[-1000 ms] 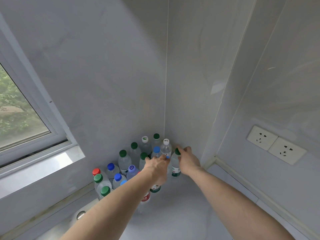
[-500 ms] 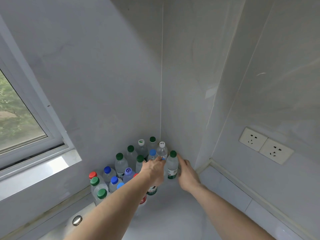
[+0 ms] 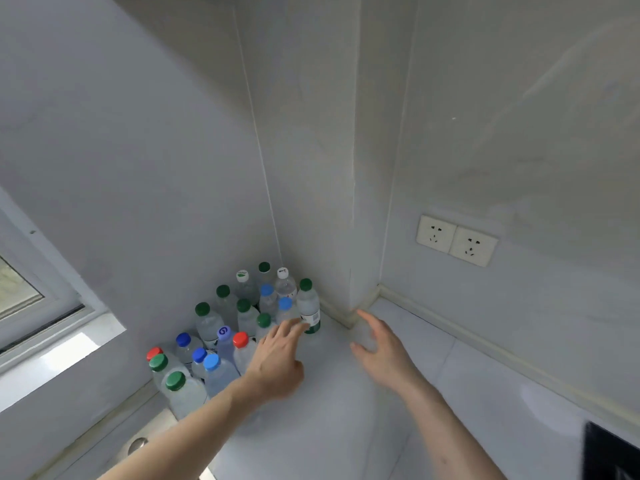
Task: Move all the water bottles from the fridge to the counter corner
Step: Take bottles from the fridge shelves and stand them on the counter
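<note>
A person's two bare arms reach over a pale worktop [image 3: 346, 427] toward its far corner, where two grey walls meet. A crowd of water bottles [image 3: 242, 327] stands upright there, packed against the walls, touching or nearly so. Their caps are green, blue, red and white; well over a dozen can be counted.

The left hand [image 3: 277, 362] has its fingers [image 3: 294, 325] stretched out straight, the tips at or just short of the green-capped bottle [image 3: 309, 308] at the group's right edge; contact is hard to judge. It grips nothing. The right hand [image 3: 382, 348] hovers just to the right of that bottle, apart from it, fingers spread and relaxed, holding nothing.

A window [image 3: 31, 299] sits along the left wall, and a double socket [image 3: 455, 240] is on the right wall. The fridge is not in view.

Judging by the cluster, much of the carrying looks done, and both hands seem free of any load. Whether bottles remain in the fridge cannot be told from here, so the task may be finished or may need further trips
</note>
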Demonstrator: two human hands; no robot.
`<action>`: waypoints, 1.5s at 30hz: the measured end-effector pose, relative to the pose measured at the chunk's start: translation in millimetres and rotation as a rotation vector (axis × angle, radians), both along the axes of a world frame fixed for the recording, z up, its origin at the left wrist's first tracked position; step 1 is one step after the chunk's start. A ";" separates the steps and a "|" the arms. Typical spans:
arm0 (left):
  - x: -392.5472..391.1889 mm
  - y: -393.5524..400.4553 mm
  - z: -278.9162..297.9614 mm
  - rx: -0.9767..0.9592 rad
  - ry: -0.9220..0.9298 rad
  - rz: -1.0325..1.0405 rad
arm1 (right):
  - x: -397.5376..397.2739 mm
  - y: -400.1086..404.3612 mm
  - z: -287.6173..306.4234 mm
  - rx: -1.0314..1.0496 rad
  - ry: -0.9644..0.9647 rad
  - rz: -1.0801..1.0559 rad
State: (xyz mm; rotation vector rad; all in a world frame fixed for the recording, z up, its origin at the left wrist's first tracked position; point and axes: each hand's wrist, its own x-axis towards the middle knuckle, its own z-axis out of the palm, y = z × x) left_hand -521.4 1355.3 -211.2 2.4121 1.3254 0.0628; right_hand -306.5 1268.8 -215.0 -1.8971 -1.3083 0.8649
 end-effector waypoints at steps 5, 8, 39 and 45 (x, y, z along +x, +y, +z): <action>-8.3 -48.9 0.9 -0.054 -0.191 0.034 | 4.7 -69.7 10.2 0.010 -0.014 -0.025; 0.5 -74.9 10.5 -0.059 -0.292 0.031 | -3.3 -99.3 11.8 0.001 -0.027 -0.045; 66.6 -305.2 65.5 -0.199 -0.353 -0.827 | -91.5 -500.6 88.2 -0.012 -0.168 -0.848; 132.9 -435.6 88.7 -0.192 -0.392 -1.124 | -104.8 -639.8 104.4 0.009 -0.157 -1.076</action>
